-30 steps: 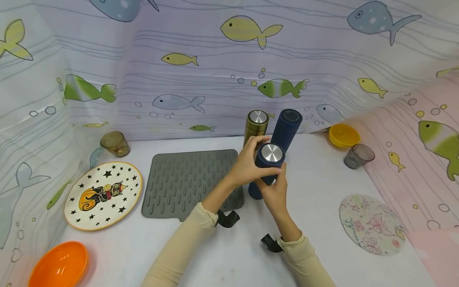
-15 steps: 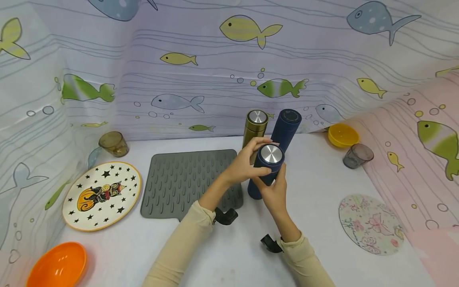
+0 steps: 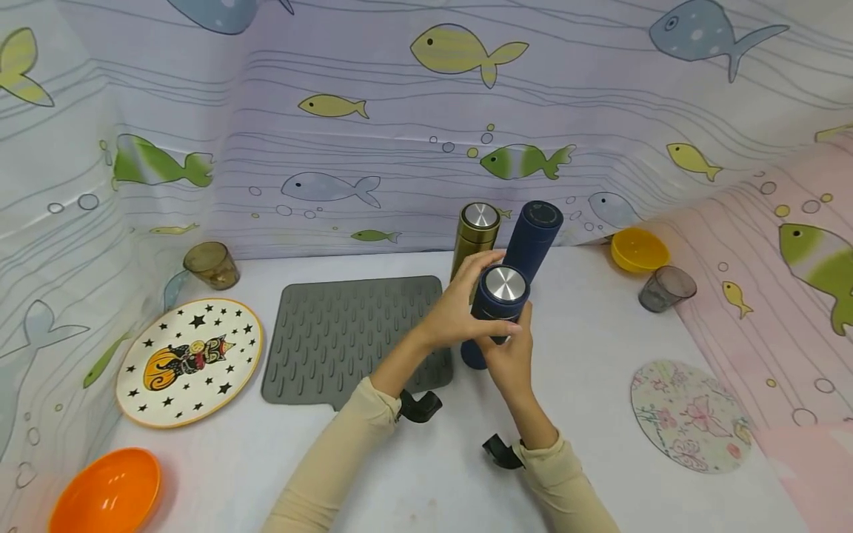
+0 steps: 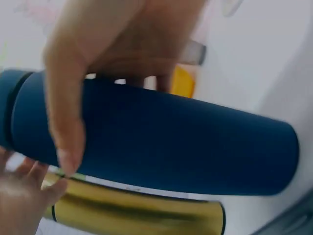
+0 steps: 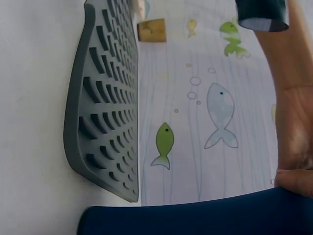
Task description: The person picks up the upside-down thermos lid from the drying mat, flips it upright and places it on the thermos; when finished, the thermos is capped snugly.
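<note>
A dark blue thermos flask [image 3: 504,295] with a silver-topped lid stands upright between the two hands in the head view. My left hand [image 3: 453,309] grips it near the lid, its thumb across the front. Lower down, the right hand [image 3: 512,363] holds the body, and in the left wrist view its thumb lies over the blue side of the flask [image 4: 186,142]. Behind are a gold thermos flask [image 3: 474,235] with a silver top and a second blue flask [image 3: 533,238] with a dark top. The left hand's fingers partly hide the gold one.
A grey ridged mat [image 3: 353,340] lies left of the flasks, beside a cat-patterned plate [image 3: 189,403]. An orange bowl [image 3: 109,492] sits front left, a brown cup [image 3: 212,266] back left. Rightward are a yellow bowl [image 3: 640,252], a grey cup [image 3: 666,290] and a round floral mat [image 3: 689,414].
The left hand's fingers and thumb have shifted round the upper flask; the thumb drew back, then came across the front again. The right hand and the flask have hardly moved.
</note>
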`<state>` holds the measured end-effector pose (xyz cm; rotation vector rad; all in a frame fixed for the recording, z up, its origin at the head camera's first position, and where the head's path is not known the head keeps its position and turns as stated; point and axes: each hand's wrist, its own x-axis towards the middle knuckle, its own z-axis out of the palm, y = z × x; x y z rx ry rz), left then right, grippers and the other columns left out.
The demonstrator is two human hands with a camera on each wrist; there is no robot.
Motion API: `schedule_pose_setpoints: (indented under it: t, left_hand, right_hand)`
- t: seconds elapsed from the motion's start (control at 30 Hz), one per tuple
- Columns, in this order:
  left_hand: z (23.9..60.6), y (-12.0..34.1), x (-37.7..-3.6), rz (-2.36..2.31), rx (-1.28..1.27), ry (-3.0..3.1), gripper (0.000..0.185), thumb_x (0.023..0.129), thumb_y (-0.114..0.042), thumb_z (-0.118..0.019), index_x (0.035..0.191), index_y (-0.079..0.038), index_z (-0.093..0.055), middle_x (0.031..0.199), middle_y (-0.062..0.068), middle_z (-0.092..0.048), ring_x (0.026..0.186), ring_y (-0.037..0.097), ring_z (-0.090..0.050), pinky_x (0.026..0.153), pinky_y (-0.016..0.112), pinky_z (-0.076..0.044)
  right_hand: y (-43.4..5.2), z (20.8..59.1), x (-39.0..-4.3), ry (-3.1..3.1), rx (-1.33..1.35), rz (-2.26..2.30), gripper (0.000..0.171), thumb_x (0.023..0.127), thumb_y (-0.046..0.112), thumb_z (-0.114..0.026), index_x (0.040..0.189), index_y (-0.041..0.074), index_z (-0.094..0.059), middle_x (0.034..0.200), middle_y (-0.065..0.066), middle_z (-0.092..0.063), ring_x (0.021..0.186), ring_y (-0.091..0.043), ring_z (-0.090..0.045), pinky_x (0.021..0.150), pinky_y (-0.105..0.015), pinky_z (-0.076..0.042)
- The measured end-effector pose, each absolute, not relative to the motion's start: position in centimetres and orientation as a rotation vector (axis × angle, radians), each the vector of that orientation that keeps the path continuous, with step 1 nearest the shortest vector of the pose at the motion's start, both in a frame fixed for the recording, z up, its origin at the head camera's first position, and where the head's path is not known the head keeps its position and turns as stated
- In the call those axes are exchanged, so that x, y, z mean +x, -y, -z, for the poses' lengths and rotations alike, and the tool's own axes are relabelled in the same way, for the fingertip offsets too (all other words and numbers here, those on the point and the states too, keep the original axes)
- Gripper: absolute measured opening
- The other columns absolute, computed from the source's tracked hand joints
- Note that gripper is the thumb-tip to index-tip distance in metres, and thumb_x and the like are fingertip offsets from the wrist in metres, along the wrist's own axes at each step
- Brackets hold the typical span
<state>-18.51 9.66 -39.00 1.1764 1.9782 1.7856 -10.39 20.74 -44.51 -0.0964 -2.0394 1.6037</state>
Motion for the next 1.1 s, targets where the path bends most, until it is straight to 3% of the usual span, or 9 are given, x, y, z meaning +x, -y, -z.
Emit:
schedule_pose_setpoints:
  t: [0.07,0.13,0.23,0.4,0.47,0.57,0.77,0.93,1.1]
  left_hand:
    - [39.0,-9.7,-18.4,-1.747,1.157,-2.041,0.086,0.078,-0.022,-0.082,0.149,-0.010,-0.036,0.148,0.009,-0.042,0.135,0.020,-0.044,0.115,0.042,-0.036]
    - [39.0,-9.7,-18.6,-1.781,1.151,-1.972,0.077,0.080,-0.016,-0.077,0.146,-0.007,-0.039,0.143,0.012,-0.047,0.129,0.023,-0.049,0.112,0.043,-0.039]
    - [38.9,-9.6,-18.8,-1.784,1.170,-1.856,0.078,0.079,-0.013,-0.072,0.148,-0.005,-0.036,0.151,0.015,-0.039,0.137,0.024,-0.041,0.115,0.046,-0.034]
    - [38.7,-9.8,-18.5,-1.725,1.121,-2.059,0.082,0.076,-0.021,-0.083,0.146,-0.011,-0.040,0.144,0.010,-0.045,0.130,0.019,-0.046,0.112,0.043,-0.038]
    - [38.8,-9.8,-18.7,-1.779,1.121,-1.990,0.076,0.078,-0.016,-0.079,0.144,-0.008,-0.041,0.141,0.013,-0.050,0.126,0.023,-0.050,0.109,0.042,-0.041]
    - [38.9,-9.7,-18.8,-1.857,1.130,-1.787,0.080,0.077,-0.005,-0.072,0.147,-0.004,-0.034,0.151,0.018,-0.041,0.134,0.028,-0.045,0.113,0.044,-0.037]
    - [38.9,-9.8,-18.5,-1.835,1.097,-1.874,0.079,0.077,-0.013,-0.080,0.144,-0.009,-0.040,0.141,0.012,-0.051,0.123,0.022,-0.054,0.104,0.036,-0.046]
    - [39.0,-9.6,-18.6,-1.868,1.148,-1.773,0.083,0.077,-0.009,-0.073,0.149,-0.004,-0.033,0.151,0.016,-0.039,0.136,0.029,-0.042,0.111,0.041,-0.038]
    - [39.0,-9.5,-18.3,-1.857,1.087,-1.902,0.081,0.077,-0.011,-0.080,0.146,-0.008,-0.038,0.143,0.013,-0.047,0.125,0.024,-0.052,0.105,0.037,-0.045]
  right_hand:
    - [-20.4,43.6,-10.0,2.041,-0.090,-1.591,0.072,0.082,-0.006,-0.075,0.142,-0.004,-0.036,0.138,-0.026,-0.047,0.129,-0.035,-0.046,0.106,-0.054,-0.037]
    - [-20.0,42.5,-9.6,2.048,-0.104,-1.595,0.072,0.081,-0.006,-0.075,0.142,-0.006,-0.035,0.140,-0.028,-0.046,0.131,-0.038,-0.044,0.108,-0.055,-0.035]
    - [-19.6,41.5,-9.2,2.055,-0.133,-1.623,0.070,0.082,-0.005,-0.075,0.140,-0.007,-0.036,0.138,-0.029,-0.046,0.131,-0.039,-0.044,0.109,-0.056,-0.034]
    - [-19.7,41.5,-9.3,2.055,-0.119,-1.622,0.068,0.082,-0.007,-0.074,0.139,-0.009,-0.036,0.138,-0.030,-0.045,0.131,-0.040,-0.043,0.110,-0.055,-0.033]
    - [-19.7,41.5,-9.3,2.062,-0.117,-1.613,0.070,0.081,-0.007,-0.075,0.139,-0.009,-0.036,0.138,-0.030,-0.046,0.131,-0.040,-0.044,0.109,-0.055,-0.035]
    - [-19.7,41.5,-9.2,2.066,-0.119,-1.623,0.069,0.082,-0.007,-0.074,0.139,-0.009,-0.035,0.136,-0.031,-0.047,0.129,-0.040,-0.046,0.107,-0.054,-0.036]
    - [-19.5,41.5,-9.2,2.053,-0.093,-1.621,0.067,0.081,-0.008,-0.073,0.137,-0.009,-0.037,0.136,-0.030,-0.047,0.128,-0.040,-0.046,0.106,-0.053,-0.037]
    - [-19.3,41.6,-9.2,2.059,-0.080,-1.615,0.069,0.082,-0.006,-0.074,0.140,-0.008,-0.036,0.137,-0.029,-0.048,0.126,-0.038,-0.048,0.103,-0.053,-0.040]
    - [-19.2,41.5,-9.2,2.057,-0.086,-1.620,0.068,0.082,-0.008,-0.073,0.140,-0.008,-0.036,0.137,-0.029,-0.048,0.127,-0.037,-0.048,0.103,-0.051,-0.040]
